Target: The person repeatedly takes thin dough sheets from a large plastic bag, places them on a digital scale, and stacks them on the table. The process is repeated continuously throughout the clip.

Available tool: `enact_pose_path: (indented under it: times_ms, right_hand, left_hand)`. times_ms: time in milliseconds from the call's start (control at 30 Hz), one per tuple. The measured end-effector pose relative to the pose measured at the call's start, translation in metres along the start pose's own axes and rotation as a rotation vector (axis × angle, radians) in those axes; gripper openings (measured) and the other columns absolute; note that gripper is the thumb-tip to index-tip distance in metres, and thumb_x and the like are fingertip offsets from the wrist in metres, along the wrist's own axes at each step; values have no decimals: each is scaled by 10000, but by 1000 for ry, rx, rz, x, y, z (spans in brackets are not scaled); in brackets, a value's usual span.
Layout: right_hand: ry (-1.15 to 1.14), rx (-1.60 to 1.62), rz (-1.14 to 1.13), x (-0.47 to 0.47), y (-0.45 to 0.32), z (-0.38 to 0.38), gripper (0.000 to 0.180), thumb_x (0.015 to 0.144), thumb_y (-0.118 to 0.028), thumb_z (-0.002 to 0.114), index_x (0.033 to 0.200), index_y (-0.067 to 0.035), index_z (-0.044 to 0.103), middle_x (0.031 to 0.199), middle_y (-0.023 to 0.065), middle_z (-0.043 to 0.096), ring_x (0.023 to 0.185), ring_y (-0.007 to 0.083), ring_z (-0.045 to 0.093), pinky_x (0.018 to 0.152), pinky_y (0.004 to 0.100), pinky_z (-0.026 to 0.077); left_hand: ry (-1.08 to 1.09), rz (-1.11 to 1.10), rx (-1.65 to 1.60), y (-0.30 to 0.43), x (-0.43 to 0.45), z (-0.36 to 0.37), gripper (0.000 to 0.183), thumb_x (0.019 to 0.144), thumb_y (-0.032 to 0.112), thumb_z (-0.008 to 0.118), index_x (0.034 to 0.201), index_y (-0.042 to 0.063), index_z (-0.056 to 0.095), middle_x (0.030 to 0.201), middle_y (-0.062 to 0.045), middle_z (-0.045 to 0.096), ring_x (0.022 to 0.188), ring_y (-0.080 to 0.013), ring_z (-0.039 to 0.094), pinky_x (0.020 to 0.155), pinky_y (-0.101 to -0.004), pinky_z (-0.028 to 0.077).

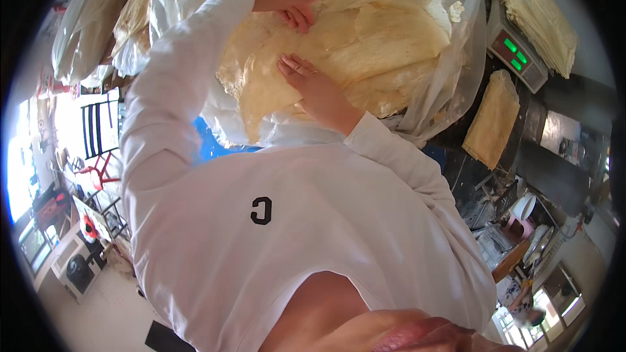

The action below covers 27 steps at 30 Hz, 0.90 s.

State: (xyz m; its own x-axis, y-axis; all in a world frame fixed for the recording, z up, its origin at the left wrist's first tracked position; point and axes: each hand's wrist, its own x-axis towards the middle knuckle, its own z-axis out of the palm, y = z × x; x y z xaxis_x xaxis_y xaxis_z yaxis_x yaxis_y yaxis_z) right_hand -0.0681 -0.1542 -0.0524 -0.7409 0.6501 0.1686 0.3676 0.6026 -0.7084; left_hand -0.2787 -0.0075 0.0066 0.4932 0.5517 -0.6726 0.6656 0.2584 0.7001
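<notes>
A broad pile of thin, pale yellow, wrinkled sheets [362, 34], which look like dried tofu skin, lies before me in clear plastic film [469, 73]. My left hand [296, 10] is over the upper left part of the pile, somewhat blurred, its fingers bent downward and nothing seen in them. Closer to my body, my right hand [308, 76] rests palm down on the top sheet, with a ring on one finger. The sheet's ragged edge [232, 85] hangs at the near left side. White flakes [456, 11] lie on the film at the right.
At the right, a digital scale [518, 56] with a lit green display carries a stack of folded sheets [540, 22]. A folded bundle [491, 120] lies beside it on a dark surface. Plastic-wrapped bundles [93, 19] stand at upper left. A person [521, 303] is far off at lower right.
</notes>
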Motion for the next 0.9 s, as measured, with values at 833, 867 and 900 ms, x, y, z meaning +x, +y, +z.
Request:
enact_pose_path:
  times_ms: [833,867,900]
  right_hand:
    - [85,-639,188,-34,102,-102,552,940,-275,594,1444,-122,431,1501,86,410,1362,294,409,1117,443,325]
    - [72,-615,133,-38,109,-105,588,941,-338,581,1459,-117,412,1509,89,400,1379,302,389,1125,440,320]
    - [124,-574,89,-40,113,-104,605,931,-348,592,1459,-115,410,1509,92,399,1381,306,385,1127,439,317]
  left_hand:
    - [1194,177,547,-5,64,131,803,822,456,706,1448,74,379,1453,-206,386,1432,-387,220,1161,-546,162]
    - [1426,290,280,-5,63,137,707,815,269,768,1377,20,419,1372,-216,471,1330,-366,407,1078,-493,354]
    - [1379,459,-180,-6,62,141,658,813,214,769,1341,9,435,1333,-205,504,1265,-339,467,1024,-455,402]
